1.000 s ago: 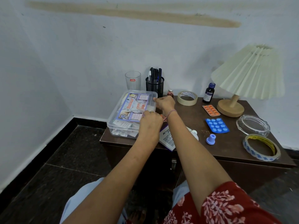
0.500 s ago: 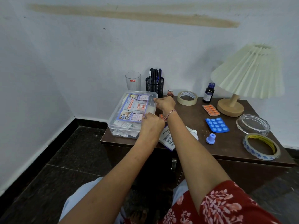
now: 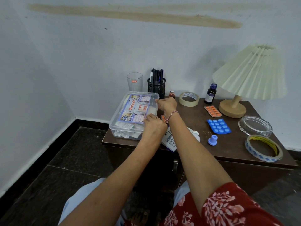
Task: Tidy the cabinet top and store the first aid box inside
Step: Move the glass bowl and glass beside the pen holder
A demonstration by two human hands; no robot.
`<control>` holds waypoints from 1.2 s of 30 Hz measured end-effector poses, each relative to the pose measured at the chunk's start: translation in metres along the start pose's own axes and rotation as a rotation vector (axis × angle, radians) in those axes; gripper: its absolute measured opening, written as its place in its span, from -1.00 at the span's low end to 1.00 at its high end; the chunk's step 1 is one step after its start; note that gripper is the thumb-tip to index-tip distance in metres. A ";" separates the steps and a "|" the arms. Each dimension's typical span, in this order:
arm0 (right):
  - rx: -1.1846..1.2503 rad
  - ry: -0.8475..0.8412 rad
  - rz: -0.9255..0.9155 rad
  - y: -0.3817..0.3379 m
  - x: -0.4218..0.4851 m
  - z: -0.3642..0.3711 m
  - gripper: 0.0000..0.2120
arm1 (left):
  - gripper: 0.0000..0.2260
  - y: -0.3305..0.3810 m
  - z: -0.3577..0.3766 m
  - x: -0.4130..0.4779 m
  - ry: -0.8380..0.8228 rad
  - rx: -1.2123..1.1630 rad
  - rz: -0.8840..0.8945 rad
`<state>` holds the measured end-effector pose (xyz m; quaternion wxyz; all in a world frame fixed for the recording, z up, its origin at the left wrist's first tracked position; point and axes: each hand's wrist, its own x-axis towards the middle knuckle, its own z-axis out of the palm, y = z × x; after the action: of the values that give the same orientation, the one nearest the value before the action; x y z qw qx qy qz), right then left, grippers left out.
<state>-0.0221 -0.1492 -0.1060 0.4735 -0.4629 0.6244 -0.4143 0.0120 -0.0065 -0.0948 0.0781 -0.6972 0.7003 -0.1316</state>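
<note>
Left hand (image 3: 154, 128), right hand (image 3: 167, 105) grip first aid box (image 3: 130, 115) lid rim, 3 o'clock edge. Work both corners together, box flat.

The first aid box (image 3: 130, 115) is a clear plastic rectangular case with its lid on. A printed sheet reading "Medigold FIRST AID BOX" shows through the top, and white packets show through the walls. It sits flat on the dark brown cabinet top (image 3: 192, 118), at the left end, reaching from the front left corner towards the back edge.
</note>
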 end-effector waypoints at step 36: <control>-0.377 0.392 -0.198 0.041 -0.073 -0.321 -0.79 | -0.74 0.184 -0.113 0.024 -0.306 -1.776 -0.316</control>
<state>-0.3333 -0.0434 -0.0635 0.2066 -0.5124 0.7218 -0.4168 -0.1976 -0.0228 -0.0395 -0.4137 -0.5988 0.4226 0.5401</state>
